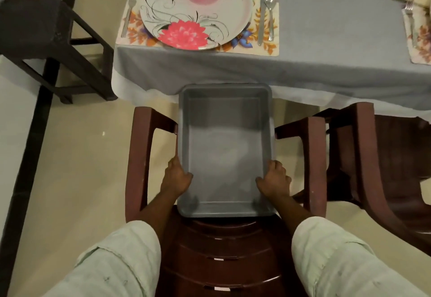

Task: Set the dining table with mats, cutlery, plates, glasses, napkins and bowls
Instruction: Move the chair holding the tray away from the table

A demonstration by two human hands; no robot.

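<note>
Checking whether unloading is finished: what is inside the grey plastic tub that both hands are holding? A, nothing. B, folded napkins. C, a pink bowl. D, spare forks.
A: the grey plastic tub, held by the left hand and right hand, shows only its bare floor.

**Plastic, cloth and steel**

Between the fingers [184, 175] of both hands – a smooth, matt grey plastic tub [225, 210]. Beyond them: glossy brown plastic chair [140, 145], soft matt tablecloth [326, 40], shiny metal spoon [270, 5], glossy flowered plate [163, 9].
</note>
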